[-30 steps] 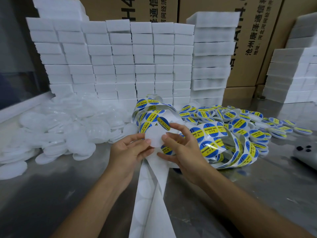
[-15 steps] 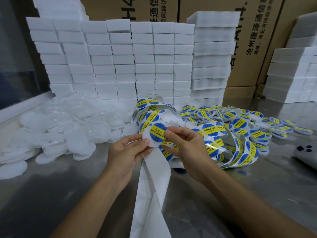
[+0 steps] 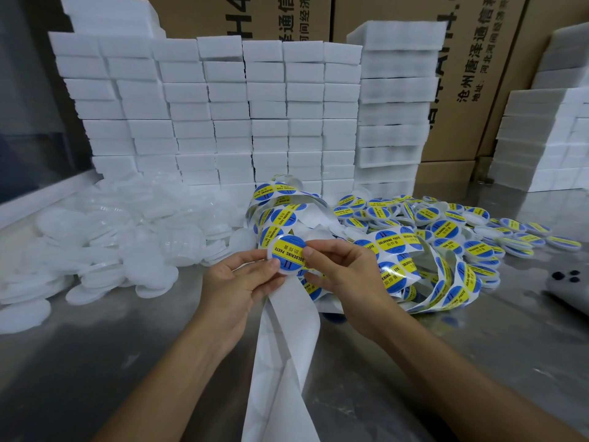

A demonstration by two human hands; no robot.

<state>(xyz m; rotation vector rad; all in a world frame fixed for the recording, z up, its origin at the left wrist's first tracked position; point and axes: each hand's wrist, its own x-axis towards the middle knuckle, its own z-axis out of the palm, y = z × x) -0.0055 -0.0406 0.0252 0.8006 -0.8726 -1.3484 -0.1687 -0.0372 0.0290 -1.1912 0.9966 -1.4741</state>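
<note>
A round white lid (image 3: 288, 255) carries a blue and yellow "soldering paste" sticker on its face. My left hand (image 3: 239, 283) holds the lid by its left and lower rim, with the thumb on its edge. My right hand (image 3: 342, 267) pinches the lid's right edge, thumb on the sticker. Behind and to the right of my hands lies a tangled strip of the same stickers (image 3: 414, 269). Its bare white backing paper (image 3: 283, 346) hangs down between my forearms.
A heap of plain white lids (image 3: 121, 237) fills the left of the steel table (image 3: 95, 362). Labelled lids (image 3: 446, 218) are piled at the right. Stacks of white foam blocks (image 3: 223, 116) and cardboard boxes (image 3: 471, 74) stand behind. A grey phone (image 3: 570, 288) lies at right.
A second ago the lid between my hands was plain white. My right hand brought a sticker onto it, and the sticker now covers its face. The lid sits slightly higher.
</note>
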